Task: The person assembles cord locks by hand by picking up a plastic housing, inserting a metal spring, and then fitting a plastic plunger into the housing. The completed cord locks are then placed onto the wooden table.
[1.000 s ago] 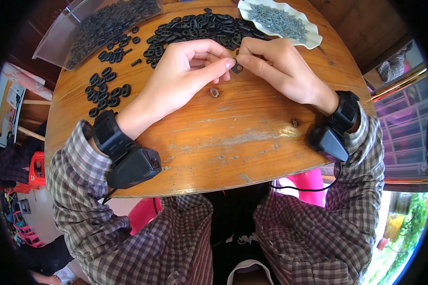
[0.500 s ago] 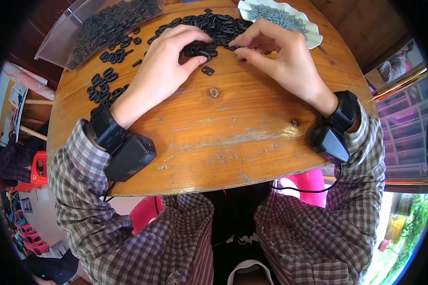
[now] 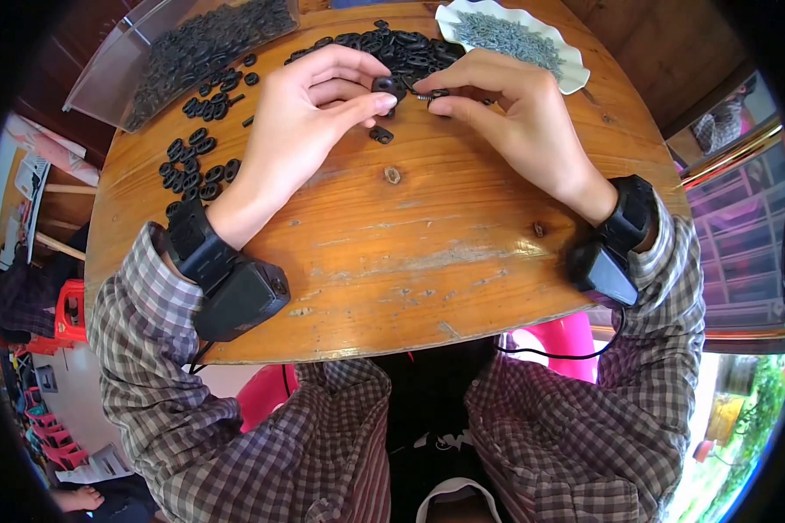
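My left hand [image 3: 327, 100] is closed, pinching a small black plastic piece [image 3: 387, 84] between thumb and fingers. Just to its right, my right hand [image 3: 510, 100] grips a small black plastic part [image 3: 438, 93]. A ribbed, greyish bit that looks like a small spring shows at that part's left end, facing the left hand's piece; the two hands' parts are close, and I cannot tell if they touch. Below the left fingertips a loose black piece with two holes [image 3: 381, 135] lies on the wood. Behind both hands sits a pile of black oval pieces [image 3: 401, 52].
A clear plastic bin [image 3: 105, 74] of black pieces stands at the far left, with loose black rings [image 3: 187, 161] scattered before it. At the far right is a white scalloped plate [image 3: 574, 74] heaped with small grey metal bits. Everything rests on a wooden table [image 3: 410, 235].
My left hand has risen off the cluster of black pieces and now pinches one piece up in view. The right hand's part has turned so its ribbed bit shows.
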A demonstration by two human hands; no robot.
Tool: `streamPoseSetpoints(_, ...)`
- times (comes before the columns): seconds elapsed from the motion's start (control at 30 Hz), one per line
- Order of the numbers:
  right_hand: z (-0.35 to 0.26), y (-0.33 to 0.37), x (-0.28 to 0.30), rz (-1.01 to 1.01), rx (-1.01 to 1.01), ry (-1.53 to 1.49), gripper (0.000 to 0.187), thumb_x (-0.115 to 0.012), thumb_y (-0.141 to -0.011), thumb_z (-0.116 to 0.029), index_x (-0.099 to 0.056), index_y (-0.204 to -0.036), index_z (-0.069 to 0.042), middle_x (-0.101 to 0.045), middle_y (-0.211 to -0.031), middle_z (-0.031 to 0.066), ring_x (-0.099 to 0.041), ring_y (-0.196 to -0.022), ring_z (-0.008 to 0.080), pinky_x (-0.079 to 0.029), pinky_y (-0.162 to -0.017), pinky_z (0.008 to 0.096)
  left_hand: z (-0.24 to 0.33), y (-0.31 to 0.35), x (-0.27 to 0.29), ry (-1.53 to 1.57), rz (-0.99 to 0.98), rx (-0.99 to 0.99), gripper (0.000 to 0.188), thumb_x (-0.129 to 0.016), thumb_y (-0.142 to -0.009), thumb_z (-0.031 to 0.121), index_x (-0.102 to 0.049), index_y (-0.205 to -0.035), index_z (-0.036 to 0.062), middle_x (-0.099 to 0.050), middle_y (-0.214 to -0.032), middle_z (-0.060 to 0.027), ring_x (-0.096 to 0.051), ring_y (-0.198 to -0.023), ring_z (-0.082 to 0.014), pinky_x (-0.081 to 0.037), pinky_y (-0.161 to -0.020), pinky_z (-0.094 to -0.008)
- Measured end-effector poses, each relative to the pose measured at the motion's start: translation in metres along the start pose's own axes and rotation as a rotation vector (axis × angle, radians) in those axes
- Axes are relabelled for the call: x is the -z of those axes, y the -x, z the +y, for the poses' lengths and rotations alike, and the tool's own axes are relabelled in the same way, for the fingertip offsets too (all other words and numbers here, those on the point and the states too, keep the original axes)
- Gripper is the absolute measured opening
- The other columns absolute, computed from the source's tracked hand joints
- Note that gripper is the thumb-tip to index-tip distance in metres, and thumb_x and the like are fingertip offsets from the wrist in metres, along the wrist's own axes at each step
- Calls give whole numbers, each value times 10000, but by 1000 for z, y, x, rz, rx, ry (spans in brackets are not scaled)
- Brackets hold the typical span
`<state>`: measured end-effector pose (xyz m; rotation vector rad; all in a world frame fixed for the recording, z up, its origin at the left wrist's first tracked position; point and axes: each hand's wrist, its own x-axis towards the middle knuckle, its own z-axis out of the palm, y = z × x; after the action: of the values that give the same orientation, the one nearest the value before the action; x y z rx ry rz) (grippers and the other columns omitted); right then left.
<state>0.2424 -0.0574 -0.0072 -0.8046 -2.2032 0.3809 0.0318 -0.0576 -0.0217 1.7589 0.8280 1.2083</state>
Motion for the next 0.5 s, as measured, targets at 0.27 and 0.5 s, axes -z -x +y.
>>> streamPoseSetpoints(0.27,-2,1,1,33,12,-19,223,-580,-810,-13,-610,-1031,-16,-605,-914,63,-562,-811,118,-449,-739,228,-1,0,-1,-180,-70,-64,186,-628,-769,-3,-631,-955,5,-621,-912,-44,-588,-758,-89,-477,-639,-195)
streamPoseSetpoints(0.5,-7,2,0,10,-57,-49,162,-591,-805,-11,-589,-967,-2,-613,-892,55,-573,-798,114,-462,-726,229,2,3,-7,-119,-43,-36,194,-650,-758,23,-607,-946,8,-617,-899,-34,-589,-772,-87,-483,-676,-198)
